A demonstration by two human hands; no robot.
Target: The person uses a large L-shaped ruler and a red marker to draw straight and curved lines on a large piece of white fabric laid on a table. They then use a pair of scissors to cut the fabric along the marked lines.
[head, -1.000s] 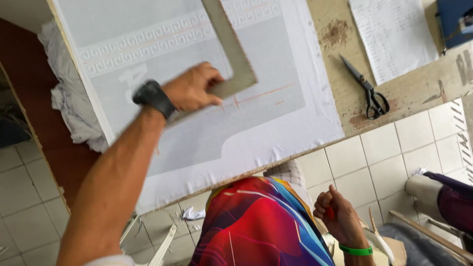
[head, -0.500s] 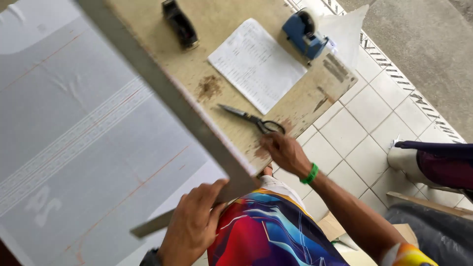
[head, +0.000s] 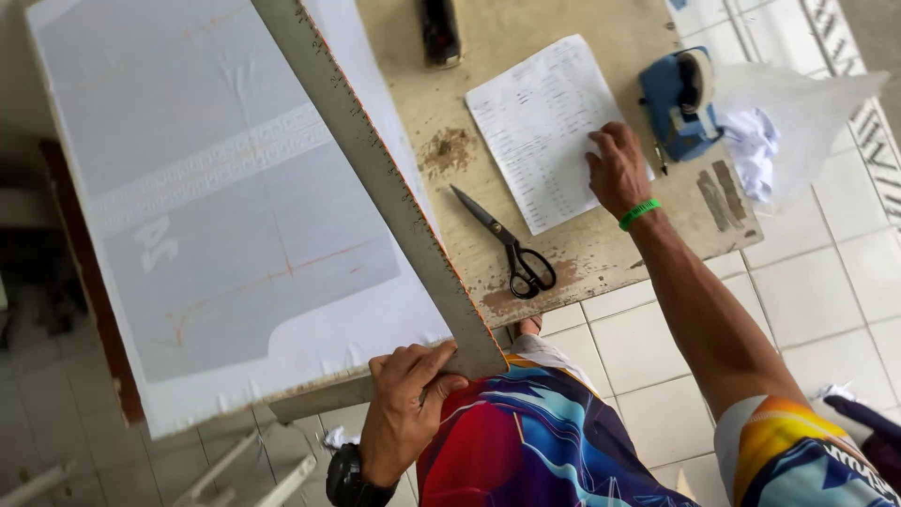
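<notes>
My left hand [head: 402,409] grips the corner of a large grey metal L-square ruler [head: 375,178], whose long arm lies across the table over the edge of a white cloth [head: 225,207] marked with orange chalk lines. My right hand [head: 619,171], with a green wristband, rests flat on a sheet of paper with handwritten rows [head: 549,127]. Black scissors [head: 507,246] lie shut on the worn tabletop between the ruler and the paper.
A blue tape dispenser [head: 680,99] stands by crumpled white cloth [head: 765,141] at the table's right end. A dark oblong object [head: 439,30] lies at the far edge. The wooden table [head: 601,253] stands on white floor tiles. My colourful shirt fills the bottom.
The view has swung right. My right hand has moved from beside the scissors up onto the paper sheet. My left hand still holds the ruler's corner at the table's near edge.
</notes>
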